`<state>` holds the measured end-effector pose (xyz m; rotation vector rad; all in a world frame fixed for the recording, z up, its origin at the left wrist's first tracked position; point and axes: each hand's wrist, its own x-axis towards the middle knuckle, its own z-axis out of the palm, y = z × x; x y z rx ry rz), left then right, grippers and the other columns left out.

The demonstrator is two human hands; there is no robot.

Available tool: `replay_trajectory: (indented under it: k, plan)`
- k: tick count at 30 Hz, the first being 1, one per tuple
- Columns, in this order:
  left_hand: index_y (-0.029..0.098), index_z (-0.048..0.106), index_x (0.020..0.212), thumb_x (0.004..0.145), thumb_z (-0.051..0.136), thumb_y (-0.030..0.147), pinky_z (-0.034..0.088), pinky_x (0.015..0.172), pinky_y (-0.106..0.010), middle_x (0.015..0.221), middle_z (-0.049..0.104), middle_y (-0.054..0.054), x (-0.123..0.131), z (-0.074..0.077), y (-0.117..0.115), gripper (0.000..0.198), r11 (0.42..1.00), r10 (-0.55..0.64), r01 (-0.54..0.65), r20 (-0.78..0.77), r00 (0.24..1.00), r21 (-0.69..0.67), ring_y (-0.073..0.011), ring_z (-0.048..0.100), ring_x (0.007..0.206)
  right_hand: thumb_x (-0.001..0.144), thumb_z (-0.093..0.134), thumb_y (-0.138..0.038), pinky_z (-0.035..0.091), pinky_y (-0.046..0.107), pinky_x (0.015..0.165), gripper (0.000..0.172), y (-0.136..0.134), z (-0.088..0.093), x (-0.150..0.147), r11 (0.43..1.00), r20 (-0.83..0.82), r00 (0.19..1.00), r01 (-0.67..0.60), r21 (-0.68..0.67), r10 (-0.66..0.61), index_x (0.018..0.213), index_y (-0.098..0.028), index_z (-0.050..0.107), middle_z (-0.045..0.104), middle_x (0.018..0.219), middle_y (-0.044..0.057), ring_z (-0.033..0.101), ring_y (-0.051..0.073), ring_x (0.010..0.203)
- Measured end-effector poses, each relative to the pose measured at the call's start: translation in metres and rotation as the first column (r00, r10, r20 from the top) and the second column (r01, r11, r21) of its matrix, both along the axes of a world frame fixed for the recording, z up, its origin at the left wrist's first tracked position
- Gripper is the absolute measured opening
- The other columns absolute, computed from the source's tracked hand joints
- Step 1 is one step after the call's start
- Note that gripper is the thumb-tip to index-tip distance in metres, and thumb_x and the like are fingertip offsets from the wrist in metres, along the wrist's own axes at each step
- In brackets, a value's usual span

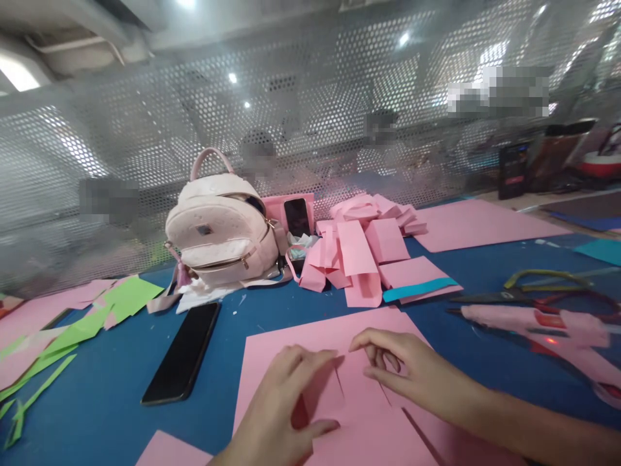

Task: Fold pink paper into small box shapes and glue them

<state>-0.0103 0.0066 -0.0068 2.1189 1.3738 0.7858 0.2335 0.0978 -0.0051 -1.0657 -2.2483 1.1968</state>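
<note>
Over a large pink sheet in the head view, both my hands hover or rest close together. My left hand is open, its thumb and forefinger apart at the left side of a smaller pink paper piece. Whether its fingertips press on that piece I cannot tell. From the right comes my right hand, also open, with thumb and forefinger apart and the other fingers curled, near the upper right of the piece. Part of the smaller piece is hidden by my left hand.
A black phone lies left of the sheet; a pale backpack stands behind. Folded pink papers are heaped at the back. At right lie a pink glue gun and scissors. Green paper scraps spread at far left.
</note>
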Motion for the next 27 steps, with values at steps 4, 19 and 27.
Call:
replay_trajectory:
  k: [4,19,27]
  plan:
    - [0.027,0.055,0.139,0.088,0.068,0.024,0.044,0.106,-0.051,0.148,0.05,-0.014,0.008,0.0,-0.002,0.053,0.898,-0.129,0.265,-0.364,0.922,0.351,-0.0332,0.046,0.134,0.081,0.063,-0.014,0.046,0.025,0.071,0.024,-0.002,0.001,-0.001,0.998,-0.07,0.997,-0.022,0.063,0.026,0.103,-0.021,0.07,0.066,0.087,0.0,0.059,0.015,0.076]
    - [0.014,0.069,0.11,0.107,0.024,0.023,0.045,0.09,-0.037,0.109,0.077,-0.006,0.029,-0.006,-0.01,0.046,0.625,0.201,0.256,-0.469,0.86,0.738,-0.0204,0.065,0.091,0.098,0.062,-0.024,0.043,0.025,0.065,0.019,-0.001,0.001,-0.007,0.806,-0.029,0.967,-0.194,0.56,0.253,0.086,-0.019,0.075,0.072,0.078,0.002,0.063,0.015,0.073]
    - [0.018,0.071,0.104,0.107,0.029,0.031,0.046,0.093,-0.038,0.099,0.078,-0.003,0.028,-0.028,-0.006,0.044,0.575,0.289,0.146,-0.367,0.884,0.805,-0.0203,0.068,0.089,0.104,0.048,-0.015,0.052,0.026,0.074,0.024,0.005,-0.004,-0.009,0.55,0.018,0.903,-0.277,0.788,0.429,0.1,-0.018,0.072,0.078,0.098,0.005,0.068,0.014,0.084]
